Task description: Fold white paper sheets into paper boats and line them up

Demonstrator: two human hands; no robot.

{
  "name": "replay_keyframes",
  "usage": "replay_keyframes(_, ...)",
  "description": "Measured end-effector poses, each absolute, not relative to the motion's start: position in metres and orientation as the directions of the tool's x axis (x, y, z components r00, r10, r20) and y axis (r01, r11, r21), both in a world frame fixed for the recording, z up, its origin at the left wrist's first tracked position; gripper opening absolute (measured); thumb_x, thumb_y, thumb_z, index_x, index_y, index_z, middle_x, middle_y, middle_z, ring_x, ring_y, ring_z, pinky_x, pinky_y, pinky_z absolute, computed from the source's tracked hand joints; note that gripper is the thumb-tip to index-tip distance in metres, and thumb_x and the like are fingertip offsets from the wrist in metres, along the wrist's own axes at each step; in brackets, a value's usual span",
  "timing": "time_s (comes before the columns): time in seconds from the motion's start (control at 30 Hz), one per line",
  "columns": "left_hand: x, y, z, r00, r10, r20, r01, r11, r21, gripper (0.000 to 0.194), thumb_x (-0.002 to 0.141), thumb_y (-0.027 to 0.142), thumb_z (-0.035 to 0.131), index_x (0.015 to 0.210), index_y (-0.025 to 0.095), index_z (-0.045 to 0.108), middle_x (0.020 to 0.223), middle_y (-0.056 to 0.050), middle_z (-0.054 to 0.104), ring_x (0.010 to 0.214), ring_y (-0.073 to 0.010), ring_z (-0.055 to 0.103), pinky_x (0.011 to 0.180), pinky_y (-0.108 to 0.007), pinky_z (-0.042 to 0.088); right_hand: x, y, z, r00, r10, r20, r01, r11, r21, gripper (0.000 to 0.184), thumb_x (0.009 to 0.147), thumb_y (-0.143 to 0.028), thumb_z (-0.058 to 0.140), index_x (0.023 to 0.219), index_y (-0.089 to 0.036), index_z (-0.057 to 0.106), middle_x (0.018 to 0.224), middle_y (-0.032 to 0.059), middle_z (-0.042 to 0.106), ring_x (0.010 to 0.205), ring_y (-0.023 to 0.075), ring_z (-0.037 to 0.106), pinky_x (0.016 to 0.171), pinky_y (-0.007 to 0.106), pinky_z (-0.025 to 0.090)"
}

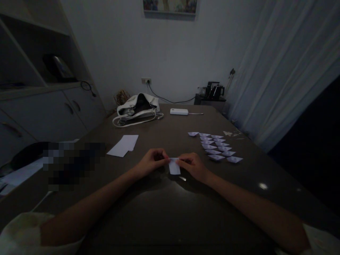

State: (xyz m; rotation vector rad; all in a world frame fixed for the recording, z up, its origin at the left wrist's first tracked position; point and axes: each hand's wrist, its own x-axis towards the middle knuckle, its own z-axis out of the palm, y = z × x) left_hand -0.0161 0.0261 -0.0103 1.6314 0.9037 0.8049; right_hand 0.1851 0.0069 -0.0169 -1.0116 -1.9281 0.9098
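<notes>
A small white folded paper (174,167) lies on the dark table (164,212) in front of me. My left hand (151,162) pinches its top left edge with curled fingers. From the other side, my right hand (193,165) pinches the top right edge. To the right, several folded paper boats (215,146) sit in two rows. A stack of white paper sheets (123,145) lies to the left of my hands.
A white handbag (136,109) and a white power bank (179,112) with a cable sit at the table's far end. Cabinets (47,113) stand on the left, a curtain (287,71) on the right. A kettle (214,91) rests on a low stand by the wall.
</notes>
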Motion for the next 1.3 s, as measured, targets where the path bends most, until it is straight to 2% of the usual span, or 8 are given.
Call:
replay_keyframes(0.27, -0.017, 0.025, -0.009, 0.478, 0.877, 0.044, 0.103, -0.105, 0.989, 0.025, 0.072, 0.033, 0.069, 0.068, 0.012, 0.056, 0.06, 0.001, 0.057, 0.054, -0.0095, 0.052, 0.052, -0.021, 0.04, 0.185, 0.009, -0.02, -0.394, 0.871, 0.293, 0.285, 0.419, -0.862, 0.033, 0.081, -0.037, 0.055, 0.057, -0.015, 0.057, 0.055, -0.0021, 0.046, 0.054, 0.0099, 0.041, 0.05, 0.022, 0.029)
replay_keyframes(0.4, -0.017, 0.026, -0.01, 0.514, 0.853, 0.095, 0.15, -0.199, 0.969, 0.027, 0.075, 0.036, 0.068, 0.076, 0.011, 0.059, 0.068, -0.001, 0.061, 0.061, -0.011, 0.055, 0.058, -0.023, 0.042, 0.187, 0.011, -0.023, -0.374, 0.877, 0.302, 0.282, 0.418, -0.864, 0.032, 0.082, -0.035, 0.054, 0.058, -0.014, 0.058, 0.055, -0.0019, 0.046, 0.054, 0.0103, 0.041, 0.051, 0.022, 0.03)
replay_keyframes(0.53, -0.017, 0.027, -0.011, 0.499, 0.86, 0.108, 0.156, -0.211, 0.965, 0.027, 0.074, 0.036, 0.068, 0.079, 0.011, 0.059, 0.069, -0.001, 0.059, 0.061, -0.0108, 0.055, 0.059, -0.023, 0.043, 0.187, 0.011, -0.023, -0.363, 0.872, 0.328, 0.297, 0.442, -0.846, 0.029, 0.082, -0.033, 0.054, 0.062, -0.014, 0.061, 0.059, -0.0007, 0.051, 0.057, 0.0109, 0.045, 0.053, 0.022, 0.032)
replay_keyframes(0.77, -0.019, 0.028, -0.011, 0.505, 0.842, 0.188, 0.141, -0.296, 0.945, 0.024, 0.075, 0.033, 0.066, 0.07, 0.013, 0.054, 0.064, 0.002, 0.054, 0.06, -0.0103, 0.05, 0.056, -0.021, 0.038, 0.185, 0.005, -0.019, -0.402, 0.824, 0.398, 0.338, 0.538, -0.772, 0.026, 0.085, -0.03, 0.054, 0.068, -0.014, 0.064, 0.064, 0.0011, 0.057, 0.061, 0.0118, 0.051, 0.057, 0.022, 0.036)
replay_keyframes(0.93, -0.019, 0.024, -0.009, 0.498, 0.816, 0.294, 0.181, -0.43, 0.885, 0.021, 0.079, 0.032, 0.061, 0.071, 0.014, 0.054, 0.069, 0.001, 0.054, 0.069, -0.0127, 0.052, 0.066, -0.023, 0.041, 0.185, 0.001, -0.015, -0.416, 0.799, 0.434, 0.359, 0.583, -0.729, 0.024, 0.086, -0.028, 0.053, 0.07, -0.014, 0.065, 0.066, 0.0019, 0.058, 0.062, 0.0121, 0.051, 0.059, 0.023, 0.037)
replay_keyframes(1.03, -0.017, 0.023, -0.011, 0.528, 0.81, 0.253, 0.186, -0.401, 0.897, 0.023, 0.083, 0.037, 0.058, 0.085, 0.014, 0.056, 0.079, -0.001, 0.058, 0.074, -0.0141, 0.054, 0.067, -0.024, 0.042, 0.185, 0.003, -0.016, -0.346, 0.833, 0.432, 0.357, 0.543, -0.76, 0.027, 0.085, -0.03, 0.053, 0.065, -0.014, 0.062, 0.061, 0.0004, 0.053, 0.059, 0.0113, 0.047, 0.055, 0.023, 0.034)
replay_keyframes(1.1, -0.016, 0.024, -0.014, 0.56, 0.804, 0.2, 0.204, -0.368, 0.907, 0.026, 0.086, 0.04, 0.053, 0.088, 0.014, 0.057, 0.081, -0.002, 0.06, 0.074, -0.0146, 0.055, 0.067, -0.024, 0.043, 0.186, 0.006, -0.018, -0.31, 0.871, 0.382, 0.336, 0.476, -0.813, 0.03, 0.084, -0.032, 0.053, 0.061, -0.014, 0.06, 0.058, -0.0005, 0.05, 0.056, 0.0109, 0.045, 0.052, 0.022, 0.031)
replay_keyframes(1.3, -0.015, 0.026, -0.012, 0.514, 0.846, 0.142, 0.367, -0.367, 0.855, 0.038, 0.09, 0.044, 0.042, 0.074, 0.013, 0.057, 0.069, -0.002, 0.058, 0.067, -0.0144, 0.053, 0.062, -0.024, 0.041, 0.186, 0.013, -0.023, -0.313, 0.924, 0.219, 0.225, 0.297, -0.928, 0.034, 0.08, -0.035, 0.054, 0.053, -0.016, 0.051, 0.048, -0.003, 0.044, 0.046, 0.0089, 0.04, 0.045, 0.022, 0.028)
